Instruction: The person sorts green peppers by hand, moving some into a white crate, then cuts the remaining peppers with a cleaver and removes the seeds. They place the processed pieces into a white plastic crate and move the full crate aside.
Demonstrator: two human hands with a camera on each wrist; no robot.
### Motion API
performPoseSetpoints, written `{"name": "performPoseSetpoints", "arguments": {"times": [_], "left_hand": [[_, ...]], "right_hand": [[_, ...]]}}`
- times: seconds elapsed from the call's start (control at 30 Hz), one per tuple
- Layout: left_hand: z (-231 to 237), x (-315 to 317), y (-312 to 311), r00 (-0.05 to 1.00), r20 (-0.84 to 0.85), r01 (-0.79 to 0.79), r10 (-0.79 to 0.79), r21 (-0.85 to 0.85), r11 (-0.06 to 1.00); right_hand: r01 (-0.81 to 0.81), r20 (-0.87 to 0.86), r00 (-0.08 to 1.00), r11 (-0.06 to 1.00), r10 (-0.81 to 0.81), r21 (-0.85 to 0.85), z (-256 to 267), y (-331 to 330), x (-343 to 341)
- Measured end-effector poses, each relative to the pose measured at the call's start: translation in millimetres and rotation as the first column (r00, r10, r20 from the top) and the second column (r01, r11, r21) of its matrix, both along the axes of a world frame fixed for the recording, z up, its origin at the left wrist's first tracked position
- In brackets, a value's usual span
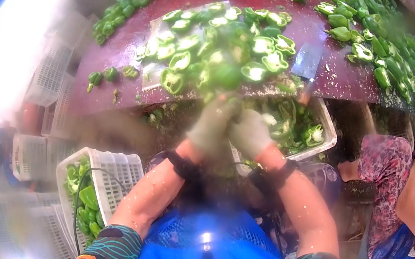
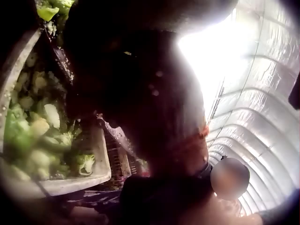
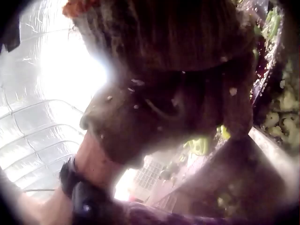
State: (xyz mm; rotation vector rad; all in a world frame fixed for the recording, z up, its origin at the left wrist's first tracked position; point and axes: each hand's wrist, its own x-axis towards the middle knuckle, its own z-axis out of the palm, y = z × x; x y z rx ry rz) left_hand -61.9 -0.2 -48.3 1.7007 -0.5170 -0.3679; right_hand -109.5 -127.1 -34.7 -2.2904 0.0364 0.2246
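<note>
Both gloved hands meet in front of the body at the table's near edge. In the head view the left hand (image 1: 211,125) and the right hand (image 1: 251,134) have their fingertips together around something small and green (image 1: 230,101), blurred there. Fingers look curled toward each other. Just beyond lie halved green peppers (image 1: 180,61), cut faces up, on a pale board (image 1: 151,79). Dark shadow covers the gloves in both wrist views, hiding what the fingers hold; the right hand (image 3: 164,93) fills the right wrist view's centre.
Below the table edge, a white crate (image 1: 330,139) holds pepper pieces. Another crate (image 1: 123,170) with peppers stands at lower left. A flat metal blade (image 1: 307,61) lies right of the board. Whole peppers (image 1: 396,66) are heaped at right, near another person's arm (image 1: 412,181).
</note>
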Motion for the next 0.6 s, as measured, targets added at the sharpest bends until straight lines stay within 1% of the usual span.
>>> {"name": "performPoseSetpoints", "arguments": {"times": [0.03,0.1,0.13,0.23,0.33,0.37,0.4,0.43,0.47,0.5,0.53,0.57,0.6], "left_hand": [[-8.9,4.1,1.5,0.999,0.032,-0.016,0.016,-0.006,1.000],[-24.6,11.7,4.0,0.994,0.095,-0.049,0.050,-0.017,0.999],[-29.9,15.3,6.2,0.997,0.048,-0.065,0.066,-0.024,0.998],[-38.4,17.9,11.4,0.988,-0.108,-0.112,0.107,-0.033,0.993],[-7.9,11.4,8.4,0.986,-0.132,-0.099,0.102,0.022,0.995],[2.3,6.0,4.2,0.987,-0.117,-0.101,0.106,0.047,0.994],[12.6,0.7,-0.1,0.989,-0.103,-0.103,0.111,0.073,0.992],[15.4,-4.2,-6.0,0.989,-0.079,-0.117,0.124,0.097,0.988],[18.1,-7.7,-9.2,0.990,-0.052,-0.128,0.135,0.123,0.984],[21.9,-9.7,-9.5,0.980,-0.150,-0.116,0.128,0.087,0.989],[26.5,-9.6,-9.7,0.963,-0.242,-0.112,0.119,0.042,0.993],[31.8,-7.5,-9.6,0.939,-0.327,-0.115,0.106,-0.009,0.993],[33.5,-5.1,-10.9,0.941,-0.321,-0.120,0.108,-0.017,0.993]], "right_hand": [[-0.023,0.027,0.999,0.994,0.026,-0.109,-9.9,2.5,2.4],[0.003,0.064,0.998,0.989,0.006,-0.145,-4.2,7.4,-3.0],[0.017,0.084,0.996,0.986,-0.004,-0.163,-1.6,9.2,-6.0],[0.093,0.271,0.959,0.995,-0.083,-0.025,-2.5,8.1,-16.7],[0.043,0.246,0.966,0.990,-0.076,0.136,0.0,-2.6,-13.1],[-0.077,0.172,0.982,0.997,0.076,-0.004,7.6,-6.1,-9.2],[-0.207,0.071,0.974,0.970,0.217,-0.125,20.6,-9.0,-3.7],[-0.343,-0.045,0.939,0.912,0.342,-0.224,27.9,-9.5,-1.8],[-0.454,0.048,0.841,0.751,0.539,-0.479,28.0,-9.2,-3.5],[-0.345,0.074,0.918,0.877,0.389,-0.333,19.3,-7.3,-5.8],[-0.214,0.075,0.970,0.959,0.231,-0.184,5.7,-5.1,-6.8],[-0.069,0.056,0.996,0.997,0.071,-0.041,-3.0,-4.6,-7.3],[0.061,0.089,0.993,0.989,-0.074,0.138,-5.3,-4.7,-13.5]]}}
